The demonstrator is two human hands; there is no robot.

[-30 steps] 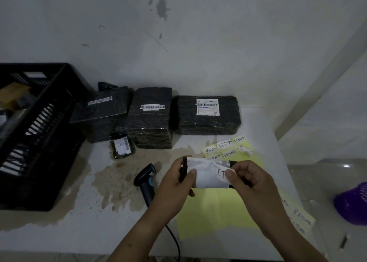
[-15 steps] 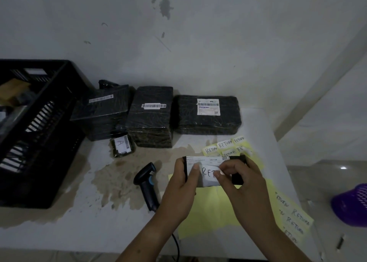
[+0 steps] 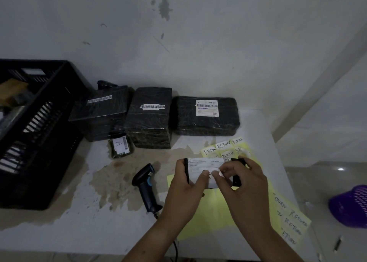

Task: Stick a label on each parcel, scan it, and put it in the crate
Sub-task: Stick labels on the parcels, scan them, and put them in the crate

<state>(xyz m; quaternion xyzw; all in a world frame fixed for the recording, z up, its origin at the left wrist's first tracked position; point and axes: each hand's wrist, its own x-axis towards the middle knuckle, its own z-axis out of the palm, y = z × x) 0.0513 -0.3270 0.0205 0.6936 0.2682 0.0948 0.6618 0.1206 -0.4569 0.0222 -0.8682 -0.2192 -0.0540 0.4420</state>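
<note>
The left hand (image 3: 186, 188) grips one end of the small parcel (image 3: 237, 179) while the right hand (image 3: 244, 192) clasps the other, its thumb apparently pressing a white label (image 3: 211, 183) onto it.

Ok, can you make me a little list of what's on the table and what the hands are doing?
Left hand: grips the small parcel by its left end
Right hand: holds the other end, fingertips pressing a white sticker onto it
Scanner: lying on the table, left of the hands
Big parcels: three, black, by the wall
Small packet: marked A, in front of them
Crate: black, at the table's left
Sticker sheets: yellow, RETURN written on them
</note>
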